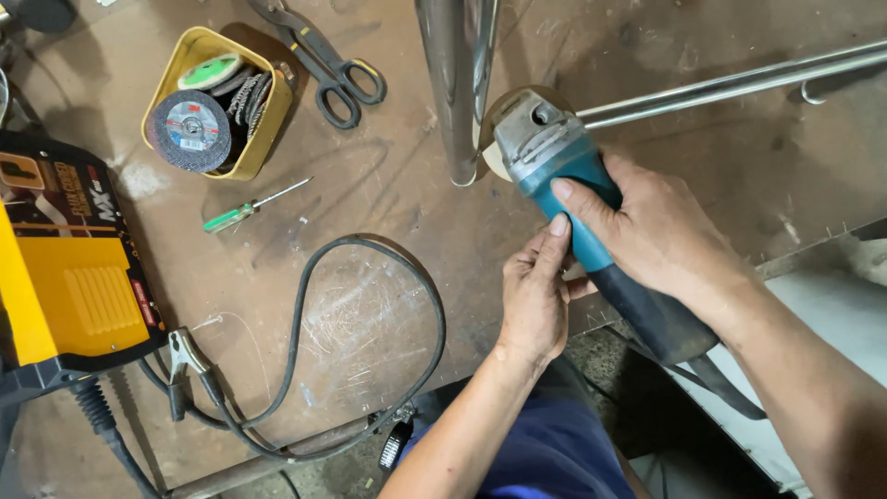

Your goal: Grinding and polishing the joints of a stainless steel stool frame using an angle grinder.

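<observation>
My right hand grips the teal and black body of an angle grinder. Its grey head and disc sit against the lower end of a shiny steel tube that stands on the brown metal table. My left hand lies under the grinder body, with its fingers touching the teal casing near the switch. A second steel tube runs off to the right from behind the grinder head.
A yellow tin with grinding discs lies at the upper left, tin snips beside it. A green-handled screwdriver lies below. A yellow welding machine stands at the left, with a black cable and clamp.
</observation>
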